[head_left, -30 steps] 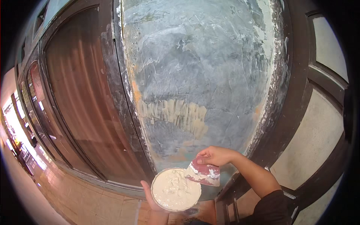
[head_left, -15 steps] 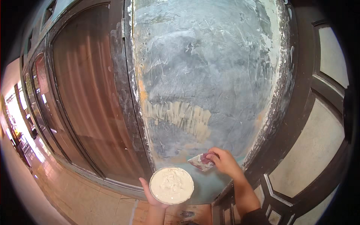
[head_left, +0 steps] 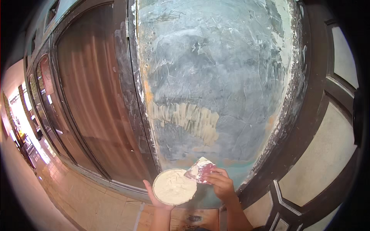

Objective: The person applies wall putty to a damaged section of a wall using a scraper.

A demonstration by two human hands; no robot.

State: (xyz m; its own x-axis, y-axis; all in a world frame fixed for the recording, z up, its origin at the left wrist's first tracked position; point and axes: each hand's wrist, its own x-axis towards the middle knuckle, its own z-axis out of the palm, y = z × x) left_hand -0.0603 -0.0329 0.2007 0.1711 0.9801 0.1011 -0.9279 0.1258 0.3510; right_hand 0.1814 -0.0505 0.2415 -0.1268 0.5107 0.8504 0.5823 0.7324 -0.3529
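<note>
My left hand (head_left: pixel 153 194) holds a round container of creamy white paste (head_left: pixel 174 186) at bottom centre, thumb up along its left side, other fingers mostly hidden beneath. My right hand (head_left: pixel 220 183) grips a maroon-pink flat scraper (head_left: pixel 204 173) smeared with white paste; its left corner is at the container's upper right rim, whether touching I cannot tell. Beyond both hands rises a grey-blue patchy wall panel (head_left: pixel 216 65), with a streaked beige patch (head_left: pixel 184 118) on its lower left.
A dark wooden frame with a brown glazed panel (head_left: pixel 86 100) stands left. A brown door with pale panels (head_left: pixel 312 154) stands right. Below lie a tan tiled floor (head_left: pixel 94 200) and brown cardboard-like sheet (head_left: pixel 204 215). At far left is a bright opening (head_left: pixel 23 107).
My right hand has shifted lower, turning the scraper so its upper corner points up and its left corner nears the container. The container has moved slightly left and up in view.
</note>
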